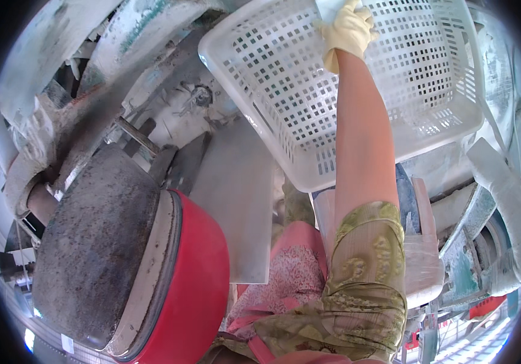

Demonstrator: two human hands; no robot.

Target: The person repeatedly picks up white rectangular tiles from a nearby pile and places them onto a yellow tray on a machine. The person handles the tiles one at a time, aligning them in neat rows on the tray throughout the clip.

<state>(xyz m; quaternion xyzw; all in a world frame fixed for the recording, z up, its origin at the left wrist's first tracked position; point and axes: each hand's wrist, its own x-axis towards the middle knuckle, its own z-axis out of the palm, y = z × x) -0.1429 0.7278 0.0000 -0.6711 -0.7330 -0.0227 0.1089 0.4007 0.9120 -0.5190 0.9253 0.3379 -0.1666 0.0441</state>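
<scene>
My right hand point(350, 31), in a pale yellow glove, reaches far forward over a white plastic basket point(254, 121) with slotted walls and a grid of square holes. Its fingers are curled at a flat, whitish piece point(328, 7), which the upper picture edge cuts off; its kind cannot be made out. The bare forearm crosses above the basket's near rim, with an olive, patterned sleeve at the elbow. My left hand is out of the picture.
Left of me stands a large rounded machine part with a red band point(196, 279) and a rough dark grey face point(96, 242). Beside it lies a smooth grey metal plate point(236, 194). Dusty whitish machinery point(491, 206) flanks the basket on the right.
</scene>
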